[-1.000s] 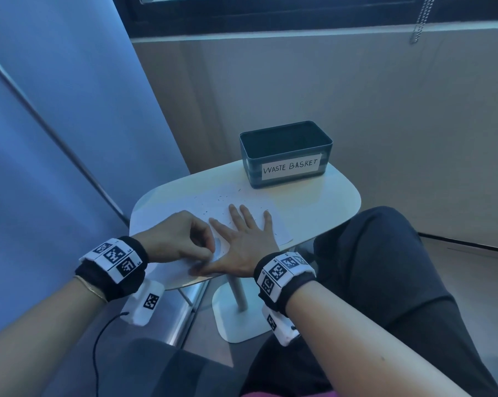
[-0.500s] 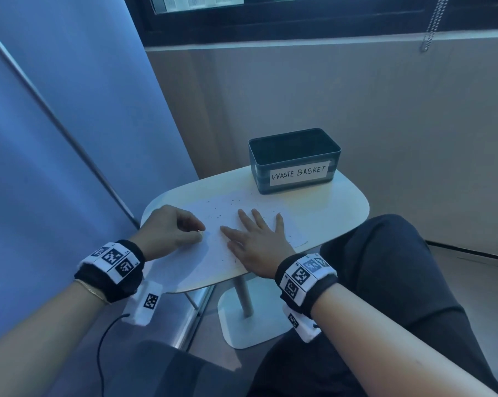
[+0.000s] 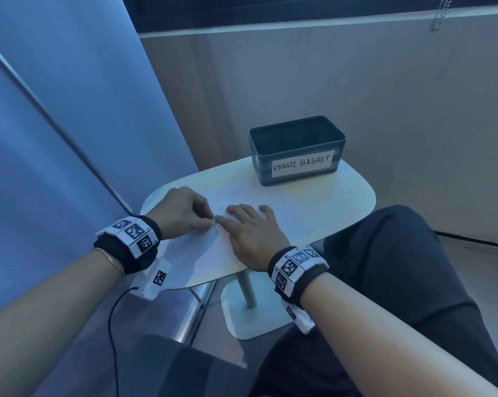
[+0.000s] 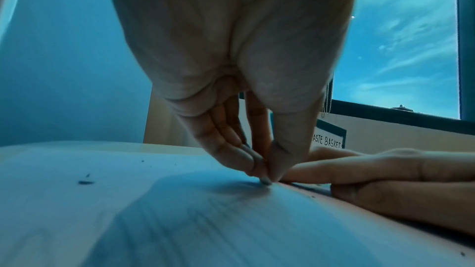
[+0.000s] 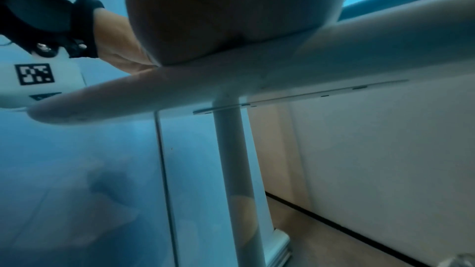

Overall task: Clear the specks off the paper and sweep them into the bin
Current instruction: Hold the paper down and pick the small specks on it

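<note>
The paper point(image 3: 210, 247) is a thin, limp sheet lying flat on the counter point(image 3: 342, 196), likely to slide or buckle unless pinned. The right hand point(image 3: 250, 230) lies flat on it, fingers straight. The left hand point(image 3: 181, 213) pinches something tiny at the sheet, fingertips point(image 4: 257, 168) together beside the right thumb. Loose, featherlight specks point(image 3: 233, 193) scatter ahead, near the waste basket point(image 3: 296, 150)

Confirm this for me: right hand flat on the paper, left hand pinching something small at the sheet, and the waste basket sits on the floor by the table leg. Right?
Not quite. The waste basket stands on the table, beyond the paper, as the head view shows. The rest holds: right hand flat, left hand pinching something small.
</note>
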